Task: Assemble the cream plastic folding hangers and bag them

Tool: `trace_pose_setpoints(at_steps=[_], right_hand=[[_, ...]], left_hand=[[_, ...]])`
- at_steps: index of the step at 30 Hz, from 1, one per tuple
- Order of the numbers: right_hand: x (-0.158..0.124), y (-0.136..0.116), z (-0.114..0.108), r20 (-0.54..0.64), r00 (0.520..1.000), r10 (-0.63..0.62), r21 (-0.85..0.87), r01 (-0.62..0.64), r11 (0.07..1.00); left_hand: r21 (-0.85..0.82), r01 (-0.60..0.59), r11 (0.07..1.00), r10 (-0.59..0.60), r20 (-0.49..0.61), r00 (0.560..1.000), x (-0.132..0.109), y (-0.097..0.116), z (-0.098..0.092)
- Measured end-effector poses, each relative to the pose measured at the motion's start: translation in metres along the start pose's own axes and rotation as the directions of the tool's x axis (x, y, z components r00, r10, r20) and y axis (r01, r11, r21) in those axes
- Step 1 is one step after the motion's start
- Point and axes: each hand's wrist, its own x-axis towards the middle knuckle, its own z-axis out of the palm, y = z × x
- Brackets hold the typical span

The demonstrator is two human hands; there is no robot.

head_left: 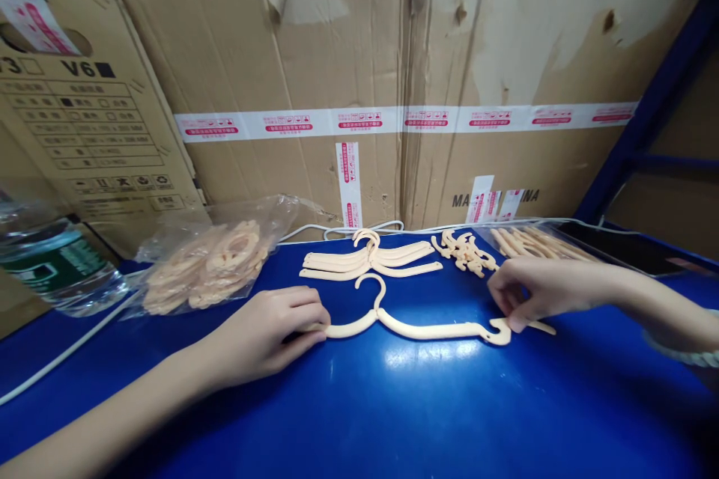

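A beige clothes hanger (427, 331) lies flat on the blue table, its curved hook pointing away from me. My left hand (284, 325) is closed around the hanger's left end and covers it. At the other end, my right hand (520, 292) pinches a small hooked piece (497, 333) that meets the tip of the hanger's right arm; I cannot tell if they are joined. A thin beige stick (542, 327) pokes out to the right below my right hand. Just behind the hanger lies a stack of similar hangers (337, 263).
Small hooked pieces (463, 251) lie heaped at the back right, beside bagged sticks (539, 243). A clear bag of beige ring-shaped parts (207, 266) and a water bottle (56, 262) stand left. Cardboard (308, 52) walls the back; a white cable (67, 355) crosses the left.
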Motion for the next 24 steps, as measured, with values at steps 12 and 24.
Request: trace_pose_setpoints(at_steps=[12, 24], right_hand=[[0.001, -0.004, 0.003, -0.055, 0.994, 0.095, -0.105, -0.100, 0.989], [0.005, -0.009, 0.006, -0.178, 0.983, 0.050, -0.135, -0.074, 0.988]], left_hand=[[0.158, 0.055, 0.986, -0.030, -0.156, 0.987, 0.002, 0.001, 0.016], [0.346, 0.075, 0.935, -0.011, -0.186, 0.983, 0.002, -0.003, 0.019]])
